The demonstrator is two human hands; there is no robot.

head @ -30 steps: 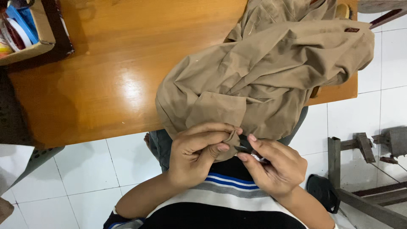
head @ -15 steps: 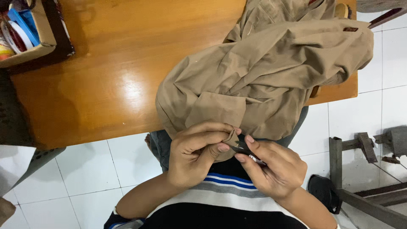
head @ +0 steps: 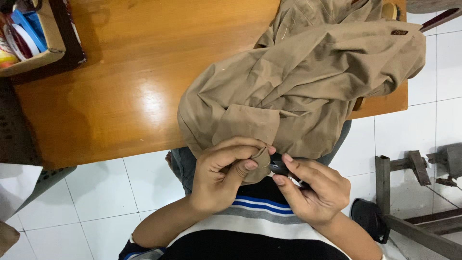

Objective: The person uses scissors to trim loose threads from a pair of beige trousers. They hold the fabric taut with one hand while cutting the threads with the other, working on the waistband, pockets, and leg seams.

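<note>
Left hand: the left hand [head: 222,175] pinches a corner of the tan garment [head: 298,91] between thumb and fingers, closed on the fabric, pulling the edge clear so it can be worked on.
Right hand: the right hand [head: 315,190] is clamped on a small dark tool [head: 279,167], its tip right against that pinched corner.
Garment: mostly heaped on the wooden table [head: 125,82], so the table takes the weight; only the edge hangs down to the lap.
Box: a cardboard box [head: 36,36] sits at the far corner, well apart.
Floor: white tiles [head: 101,192] below.
</note>
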